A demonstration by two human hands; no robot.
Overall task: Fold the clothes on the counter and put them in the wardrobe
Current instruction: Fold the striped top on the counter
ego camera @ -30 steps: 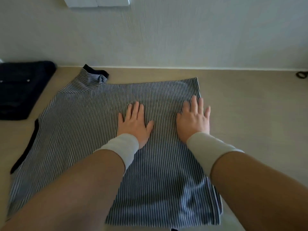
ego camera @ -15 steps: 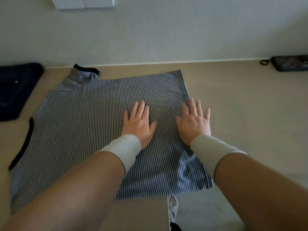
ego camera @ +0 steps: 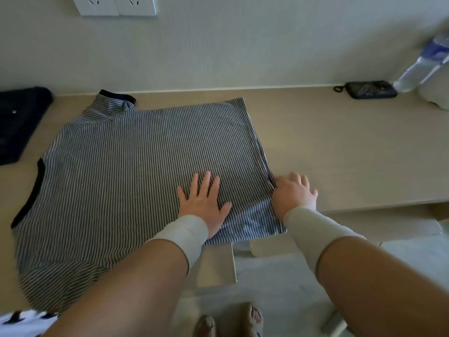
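Observation:
A black-and-white striped shirt (ego camera: 136, 166) with dark trim lies spread flat on the beige counter (ego camera: 340, 147), partly folded, its near right corner hanging over the counter edge. My left hand (ego camera: 202, 203) lies flat on the shirt near its lower right part, fingers straight and spread. My right hand (ego camera: 294, 193) rests at the shirt's right edge, fingers out on the counter; whether the thumb pinches the edge is hidden.
A dark navy garment (ego camera: 17, 122) lies at the far left of the counter. A small black pouch (ego camera: 369, 90) and a plastic water bottle (ego camera: 422, 66) stand at the back right by the wall. Wall sockets (ego camera: 114, 4) are above. My feet (ego camera: 230, 322) show below.
My right hand slid rightward off the shirt's middle to its right edge. My left hand stayed flat on the fabric. The view shifted right and tilted down.

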